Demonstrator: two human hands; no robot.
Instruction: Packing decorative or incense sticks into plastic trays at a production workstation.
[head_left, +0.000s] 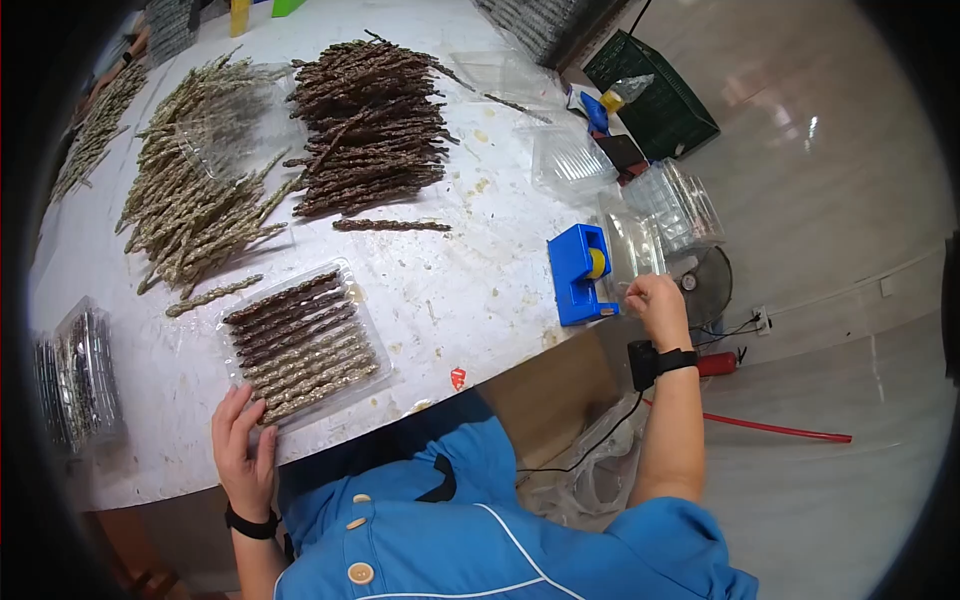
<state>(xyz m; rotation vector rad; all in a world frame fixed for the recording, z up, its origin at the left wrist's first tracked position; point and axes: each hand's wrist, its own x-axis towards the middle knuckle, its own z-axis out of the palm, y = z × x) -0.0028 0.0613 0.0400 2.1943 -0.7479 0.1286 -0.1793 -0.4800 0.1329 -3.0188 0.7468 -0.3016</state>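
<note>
My left hand (244, 454) rests at the near left edge of a clear plastic tray (375, 330), its fingers apart and fingertips touching the rim. Within the tray lie dark brown glittery twisted sticks (289, 300) above pale gold ones (315, 375), side by side in a row. My right hand (660, 307) is just right of a blue tape dispenser (570, 277), near its cutter end, fingers curled together. Whatever may be between those fingertips is too small to tell. A yellow-cored tape roll (596, 262) sits in the dispenser. Clear plastic pieces (630, 232) lie just beyond my right hand.
Piles of gold sticks (187, 202) and brown sticks (367, 135) cover the table's far side. One brown stick (390, 225) and one gold stick (214, 295) lie apart. Filled clear packs (86, 375) stand left. A green crate (652, 97) and a fan (705, 285) are right.
</note>
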